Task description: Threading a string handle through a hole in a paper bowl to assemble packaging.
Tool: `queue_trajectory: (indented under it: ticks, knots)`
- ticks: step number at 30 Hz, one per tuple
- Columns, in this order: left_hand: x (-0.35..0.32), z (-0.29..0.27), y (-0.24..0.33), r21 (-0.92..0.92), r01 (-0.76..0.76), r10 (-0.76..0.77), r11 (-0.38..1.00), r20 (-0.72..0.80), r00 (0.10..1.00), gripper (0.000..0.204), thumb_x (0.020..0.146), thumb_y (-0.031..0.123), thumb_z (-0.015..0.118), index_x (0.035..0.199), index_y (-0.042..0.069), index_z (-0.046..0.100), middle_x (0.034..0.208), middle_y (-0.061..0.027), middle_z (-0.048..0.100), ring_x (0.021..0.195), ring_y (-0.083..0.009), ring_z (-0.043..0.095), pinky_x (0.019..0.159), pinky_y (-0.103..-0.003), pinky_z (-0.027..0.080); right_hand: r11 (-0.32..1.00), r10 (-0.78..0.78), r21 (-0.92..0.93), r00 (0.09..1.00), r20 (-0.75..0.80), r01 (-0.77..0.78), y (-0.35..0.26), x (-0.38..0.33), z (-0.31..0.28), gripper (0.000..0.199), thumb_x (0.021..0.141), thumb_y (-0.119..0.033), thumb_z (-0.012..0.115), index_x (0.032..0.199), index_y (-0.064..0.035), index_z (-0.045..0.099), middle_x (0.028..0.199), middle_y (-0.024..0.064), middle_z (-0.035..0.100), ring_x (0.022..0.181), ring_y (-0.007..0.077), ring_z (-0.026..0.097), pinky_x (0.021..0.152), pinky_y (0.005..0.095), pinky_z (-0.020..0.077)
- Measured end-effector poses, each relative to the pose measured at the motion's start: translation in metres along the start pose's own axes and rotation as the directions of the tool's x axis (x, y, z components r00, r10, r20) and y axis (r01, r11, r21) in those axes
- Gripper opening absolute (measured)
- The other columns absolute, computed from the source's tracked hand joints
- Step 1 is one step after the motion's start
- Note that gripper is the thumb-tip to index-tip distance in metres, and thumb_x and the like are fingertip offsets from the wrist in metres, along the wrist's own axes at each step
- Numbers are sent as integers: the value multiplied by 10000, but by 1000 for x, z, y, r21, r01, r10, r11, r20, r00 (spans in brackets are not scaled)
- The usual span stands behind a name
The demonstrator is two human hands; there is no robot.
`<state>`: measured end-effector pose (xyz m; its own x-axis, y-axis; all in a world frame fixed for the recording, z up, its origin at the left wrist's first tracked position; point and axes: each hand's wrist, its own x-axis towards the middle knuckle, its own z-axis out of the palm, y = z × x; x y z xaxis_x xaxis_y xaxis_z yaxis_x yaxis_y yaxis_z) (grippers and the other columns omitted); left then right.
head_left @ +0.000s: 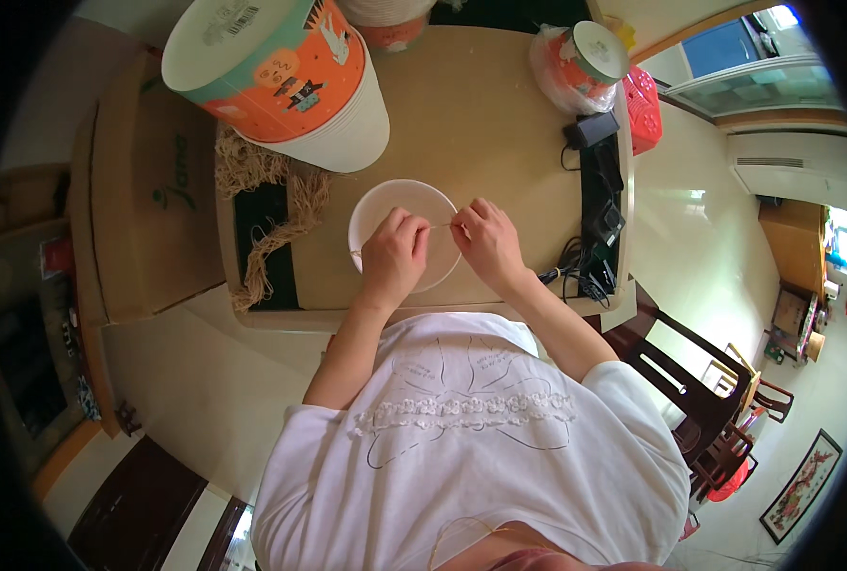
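Observation:
A white round bowl (385,205) sits on the beige table (481,124) right in front of me. Both my hands are over it. My left hand (394,255) and my right hand (485,241) each pinch one end of a thin pale strand (440,226) stretched between them above the bowl. What lies inside the bowl is hidden by my hands.
A large orange and white tub (281,76) stands at the back left beside frayed brown fibre (281,205) on a dark mat. A cardboard box (147,190) sits left. Black chargers and cables (600,209) line the right edge. A bagged container (581,62) and red basket (644,109) sit far right.

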<state>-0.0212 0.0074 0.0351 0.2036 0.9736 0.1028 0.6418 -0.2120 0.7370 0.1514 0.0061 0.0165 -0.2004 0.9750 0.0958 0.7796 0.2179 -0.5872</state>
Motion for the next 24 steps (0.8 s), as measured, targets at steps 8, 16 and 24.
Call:
queue_trajectory:
  ticks: [8, 16, 24]
  knots:
    - [-1, -4, -4, -34, 27, -26, 999, 41, 999, 64, 829, 108, 645, 888, 86, 636, 806, -66, 613, 679, -252, 620, 597, -366, 497, 999, 29, -45, 999, 15, -28, 3, -2, -3, 60, 784, -84, 611, 834, -59, 590, 857, 109, 562, 819, 292, 573, 715, 403, 480]
    - [34, -44, 27, -344, 150, -95, 927, 171, 981, 234, 899, 79, 567, 1123, 64, 631, 700, -27, 592, 627, -83, 540, 576, -255, 441, 972, 213, 101, 977, 7, -212, -2, -3, -35, 111, 810, -108, 631, 911, -75, 603, 889, 107, 569, 821, 284, 592, 710, 388, 499]
    - [70, -56, 58, -422, 148, 25, 895, 378, 926, 243, 932, 58, 478, 1126, 65, 623, 784, -9, 594, 676, -69, 508, 625, -229, 418, 966, 105, 254, 972, -211, -49, -24, 22, -45, 105, 797, -82, 651, 893, -74, 611, 919, 103, 569, 846, 282, 591, 709, 376, 498]
